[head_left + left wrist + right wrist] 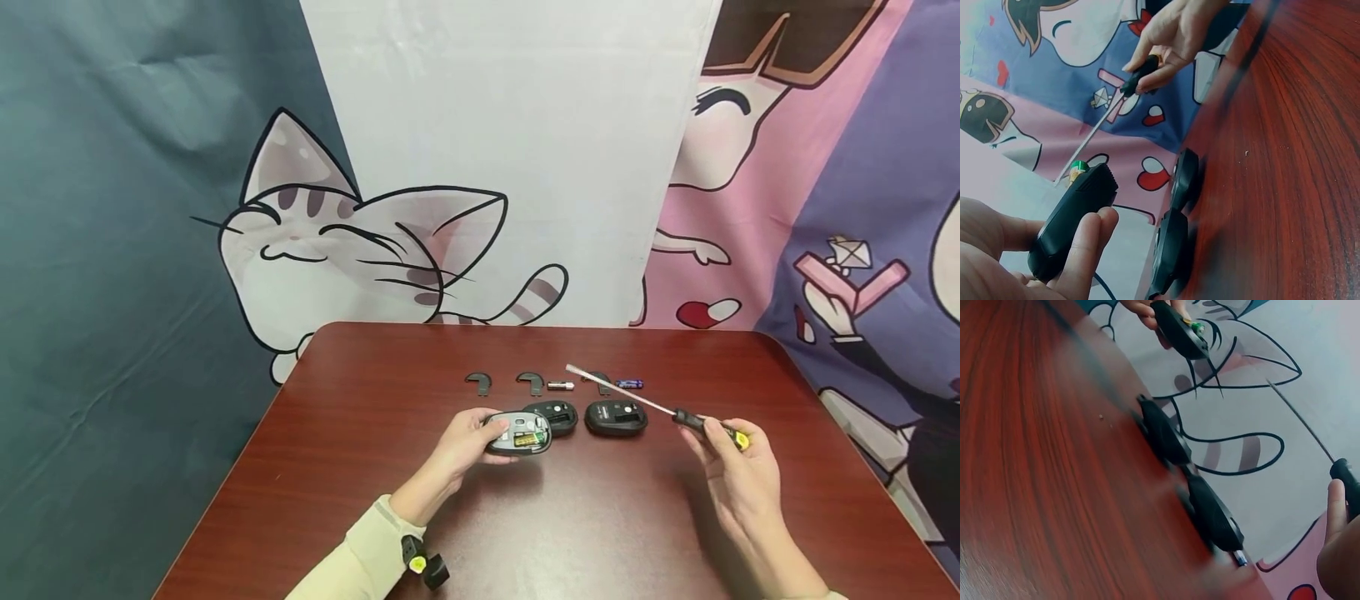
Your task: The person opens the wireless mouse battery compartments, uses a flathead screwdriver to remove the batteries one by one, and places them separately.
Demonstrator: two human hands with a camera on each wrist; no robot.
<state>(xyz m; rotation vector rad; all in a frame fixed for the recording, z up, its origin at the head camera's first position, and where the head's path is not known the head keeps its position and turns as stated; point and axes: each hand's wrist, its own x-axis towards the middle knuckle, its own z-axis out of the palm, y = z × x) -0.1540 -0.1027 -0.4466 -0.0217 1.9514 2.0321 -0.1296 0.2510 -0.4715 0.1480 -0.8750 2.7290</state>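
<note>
My left hand [462, 443] holds a computer mouse [512, 422] above the table, its underside up and the battery compartment uncovered. A green-and-gold battery [528, 439] lies in that compartment; in the left wrist view, one end of the battery [1077, 167] sticks up past the mouse body. To the right, my right hand [742, 475] grips a screwdriver [693, 420] by its black and yellow handle. Its long thin shaft points up and to the left, with the tip apart from the mouse.
Two more black mice [558, 416] [617, 418] lie underside up on the table [360, 500], their compartments uncovered. Behind them sit three dark battery covers [481, 383] [532, 383] [604, 387], a pale battery [560, 386] and a blue battery [629, 384]. A printed cloth hangs behind the table.
</note>
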